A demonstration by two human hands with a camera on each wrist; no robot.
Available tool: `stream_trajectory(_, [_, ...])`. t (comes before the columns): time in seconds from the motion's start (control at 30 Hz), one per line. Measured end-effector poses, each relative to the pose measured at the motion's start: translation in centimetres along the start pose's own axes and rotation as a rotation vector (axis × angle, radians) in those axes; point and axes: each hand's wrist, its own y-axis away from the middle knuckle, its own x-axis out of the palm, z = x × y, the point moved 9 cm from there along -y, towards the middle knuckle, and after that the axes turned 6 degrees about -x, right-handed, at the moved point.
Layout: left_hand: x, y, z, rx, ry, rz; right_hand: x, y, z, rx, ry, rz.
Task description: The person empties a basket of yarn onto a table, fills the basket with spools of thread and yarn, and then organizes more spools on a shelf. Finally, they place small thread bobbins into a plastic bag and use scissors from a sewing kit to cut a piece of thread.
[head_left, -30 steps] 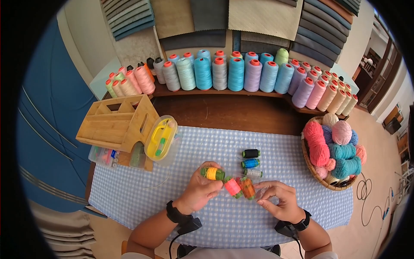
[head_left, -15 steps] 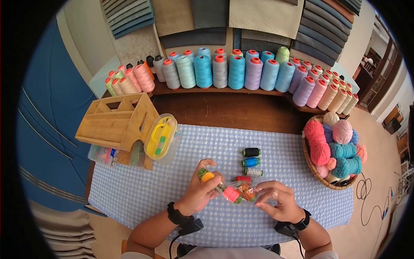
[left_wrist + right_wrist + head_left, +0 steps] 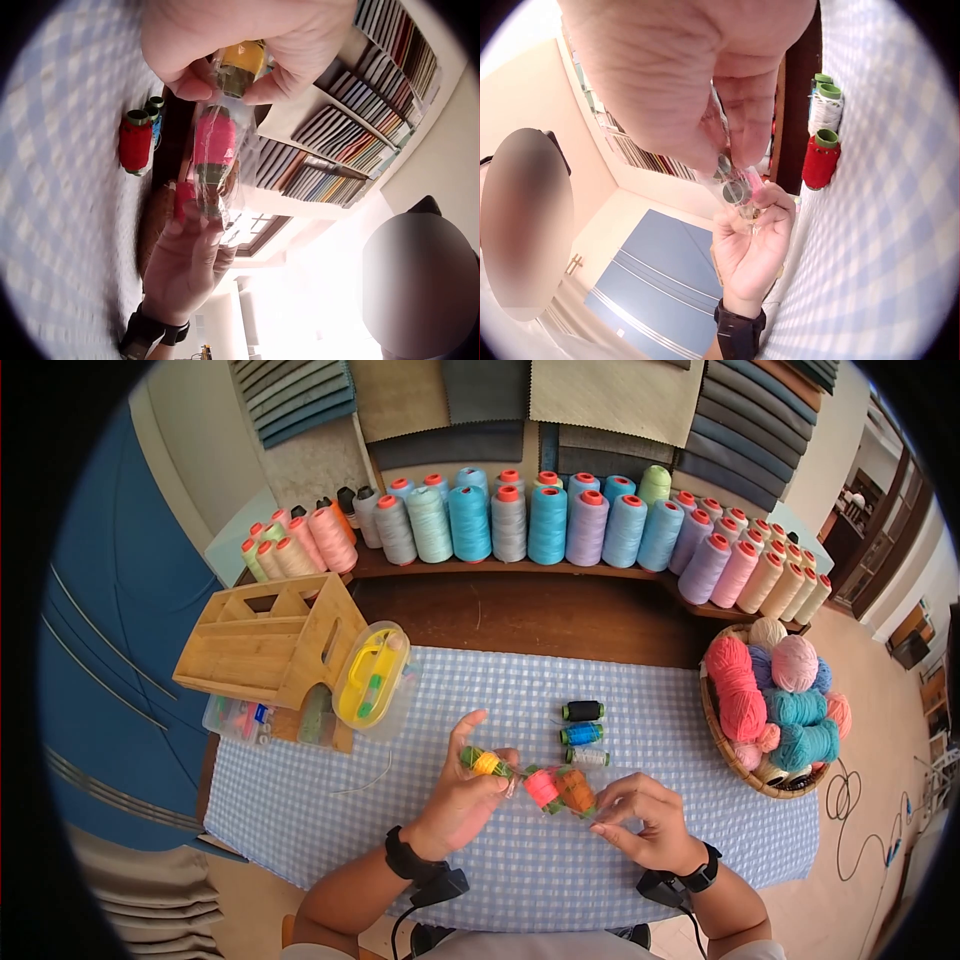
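My left hand (image 3: 462,800) pinches a clear plastic bag around the yellow spool (image 3: 485,762). Inside the bag to its right lie a pink spool (image 3: 541,788) and a brown-orange spool (image 3: 575,790). At the bag's other end, my right hand (image 3: 652,824) pinches the plastic between thumb and fingers. Beyond the hands a black spool (image 3: 583,710), a blue spool (image 3: 581,734) and a white spool (image 3: 588,757) form a column on the checked cloth. A red spool (image 3: 135,145) stands near them in the left wrist view; the head view hides it behind the bag.
A wooden organizer (image 3: 250,650) and a yellow-lidded box (image 3: 370,675) are at the left. The basket (image 3: 712,735) of yarn sits at the right. Large thread cones (image 3: 548,528) line the back shelf. A loose thread (image 3: 380,778) lies on the cloth (image 3: 500,890).
The bag has shifted and turned slightly between the hands, and the red spool seen half a second ago is covered in the head view. My left index finger has lifted and straightened.
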Motion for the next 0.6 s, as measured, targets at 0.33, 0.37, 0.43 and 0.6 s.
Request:
stream_trajectory(0.33, [-0.4,-0.3,-0.7,0.000,-0.029,-0.113,0.1,-0.1,0.5,-0.045,-0.016,0.017])
stream_trajectory(0.37, [0.1,-0.2,-0.8,-0.018,-0.024,-0.109,0.1,-0.1,0.5,-0.045,-0.016,0.017])
stream_trajectory(0.43, [0.2,-0.2,-0.6,-0.036,-0.021,-0.104,0.2,0.0,0.3,-0.037,-0.031,0.018])
stream_trajectory(0.6, [-0.5,-0.1,0.0,-0.058,-0.148,-0.054,0.3,-0.2,0.5,-0.004,-0.046,0.047])
